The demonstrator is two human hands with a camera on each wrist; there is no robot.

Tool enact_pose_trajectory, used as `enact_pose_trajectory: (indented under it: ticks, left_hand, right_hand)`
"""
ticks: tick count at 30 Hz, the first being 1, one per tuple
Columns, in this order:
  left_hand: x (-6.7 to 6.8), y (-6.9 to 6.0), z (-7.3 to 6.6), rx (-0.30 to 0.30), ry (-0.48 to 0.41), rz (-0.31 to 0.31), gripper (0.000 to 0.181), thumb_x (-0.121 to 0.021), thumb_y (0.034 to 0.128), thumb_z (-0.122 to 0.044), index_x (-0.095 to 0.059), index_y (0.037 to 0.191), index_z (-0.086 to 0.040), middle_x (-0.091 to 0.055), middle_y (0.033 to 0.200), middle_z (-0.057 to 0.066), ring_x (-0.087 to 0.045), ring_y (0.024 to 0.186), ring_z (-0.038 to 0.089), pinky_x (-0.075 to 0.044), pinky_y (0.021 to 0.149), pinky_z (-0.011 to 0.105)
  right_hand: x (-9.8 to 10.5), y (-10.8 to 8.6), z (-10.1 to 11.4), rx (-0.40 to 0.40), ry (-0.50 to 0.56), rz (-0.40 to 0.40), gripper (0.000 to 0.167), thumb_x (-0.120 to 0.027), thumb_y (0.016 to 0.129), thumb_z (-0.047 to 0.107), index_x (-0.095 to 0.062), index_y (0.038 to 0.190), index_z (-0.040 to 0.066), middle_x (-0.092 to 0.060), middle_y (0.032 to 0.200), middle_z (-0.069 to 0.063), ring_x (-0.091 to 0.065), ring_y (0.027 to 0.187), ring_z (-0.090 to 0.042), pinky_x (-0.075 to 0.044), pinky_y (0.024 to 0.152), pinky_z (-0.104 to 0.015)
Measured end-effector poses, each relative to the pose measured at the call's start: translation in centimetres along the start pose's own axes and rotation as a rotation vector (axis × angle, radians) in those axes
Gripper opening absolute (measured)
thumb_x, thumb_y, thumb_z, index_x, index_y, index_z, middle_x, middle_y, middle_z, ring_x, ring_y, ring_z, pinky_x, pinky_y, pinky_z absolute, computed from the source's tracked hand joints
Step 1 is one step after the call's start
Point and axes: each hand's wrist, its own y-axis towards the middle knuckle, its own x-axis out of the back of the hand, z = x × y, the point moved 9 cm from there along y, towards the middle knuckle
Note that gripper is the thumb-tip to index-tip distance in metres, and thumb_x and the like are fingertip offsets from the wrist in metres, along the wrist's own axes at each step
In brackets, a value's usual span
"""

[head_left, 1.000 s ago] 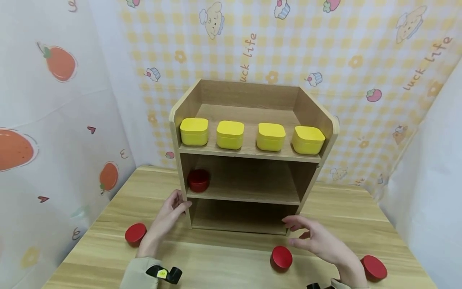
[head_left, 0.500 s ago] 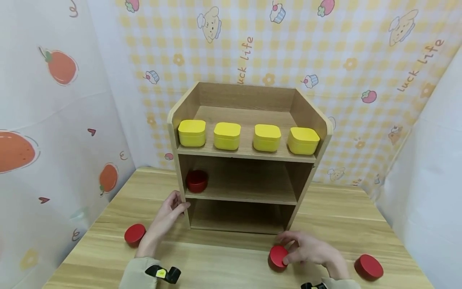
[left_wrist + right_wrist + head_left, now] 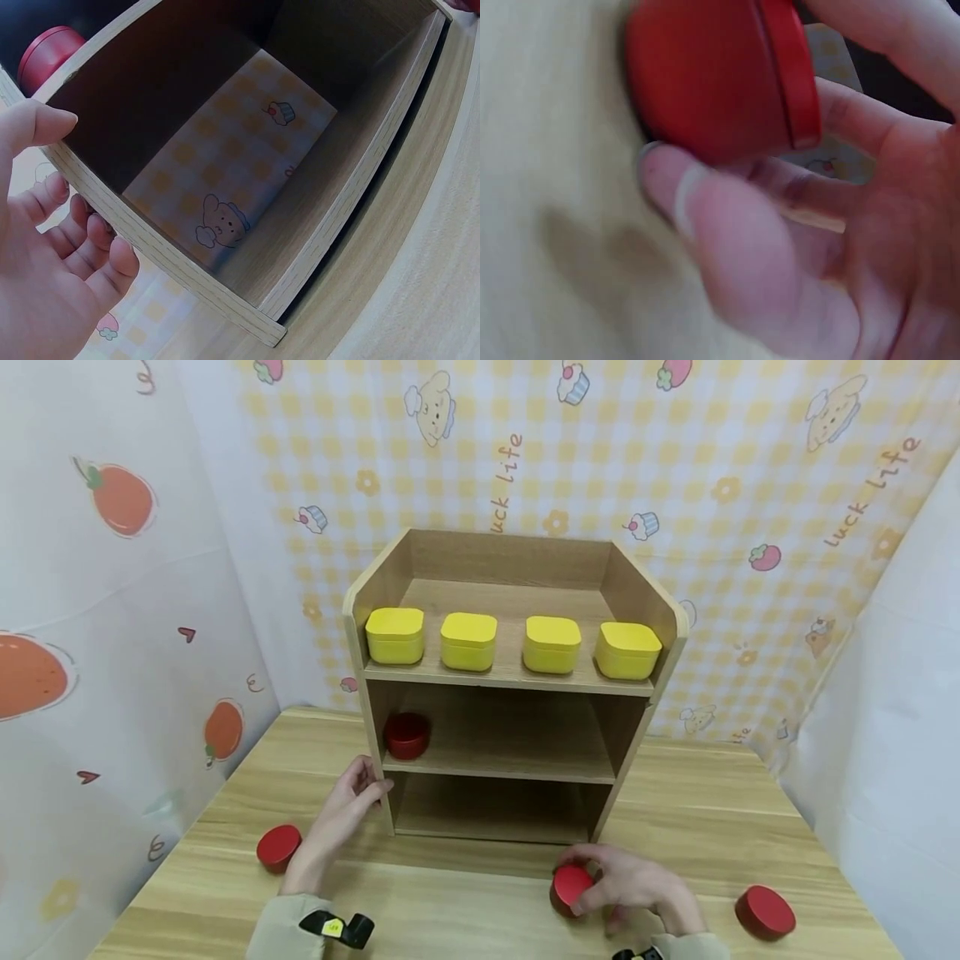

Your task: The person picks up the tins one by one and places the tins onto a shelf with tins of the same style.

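Observation:
My left hand [image 3: 347,807] holds the left side panel of a small wooden shelf [image 3: 498,678]. In the left wrist view the thumb of that hand [image 3: 45,247] lies at the panel's front edge and the fingers are on its outer side. In front of the shelf's lower right corner, my right hand [image 3: 628,883] grips a round red tin [image 3: 568,890] between thumb and fingers. The right wrist view shows this tin [image 3: 712,75] close up, with its lid seam visible. Another red tin [image 3: 407,737] stands at the left of the middle shelf.
Several yellow square tins [image 3: 468,643] line the front of the top shelf. On the wooden table [image 3: 720,802], one red tin [image 3: 278,848] lies beside my left forearm and another red tin [image 3: 765,912] lies right of my right hand. Patterned cloth [image 3: 555,460] hangs behind.
My right hand has moved down and left from the shelf's lower right corner and taken hold of the red tin. The left hand stays on the side panel.

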Motion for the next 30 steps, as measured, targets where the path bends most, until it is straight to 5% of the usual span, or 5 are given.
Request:
enact_pose_trajectory:
  ticks: [7, 15, 30]
  left_hand:
    - [0.2, 0.0, -0.3, -0.011, -0.014, -0.004, 0.019, -0.06, 0.0937, -0.01, -0.044, 0.099, -0.004, -0.043, 0.084, 0.009, -0.051, 0.078, 0.029, -0.047, 0.07, 0.031]
    - [0.3, -0.1, -0.2, -0.009, -0.004, -0.008, 0.019, -0.061, 0.094, -0.011, -0.044, 0.1, -0.003, -0.044, 0.084, 0.01, -0.052, 0.078, 0.03, -0.047, 0.069, 0.03]
    - [0.0, 0.1, -0.2, -0.024, 0.003, -0.002, 0.018, -0.059, 0.0938, -0.009, -0.042, 0.095, -0.005, -0.044, 0.081, 0.009, -0.052, 0.076, 0.033, -0.046, 0.067, 0.03]
  right_hand:
    - [-0.7, 0.9, 0.4, 0.045, 0.013, 0.029, 0.061, -0.07, 0.071, -0.003, -0.054, 0.128, 0.012, -0.056, 0.099, -0.011, -0.057, 0.052, -0.021, -0.05, 0.046, -0.031]
    - [-0.6, 1.7, 0.6, 0.112, -0.137, 0.005, 0.066, -0.074, 0.066, 0.001, -0.054, 0.127, 0.015, -0.054, 0.107, -0.004, -0.052, 0.091, -0.023, -0.047, 0.068, -0.03]
    - [-1.1, 1.7, 1.4, 0.172, -0.132, 0.032, 0.062, -0.076, 0.065, 0.001, -0.054, 0.122, 0.013, -0.055, 0.107, -0.003, -0.051, 0.093, -0.02, -0.042, 0.075, -0.028]
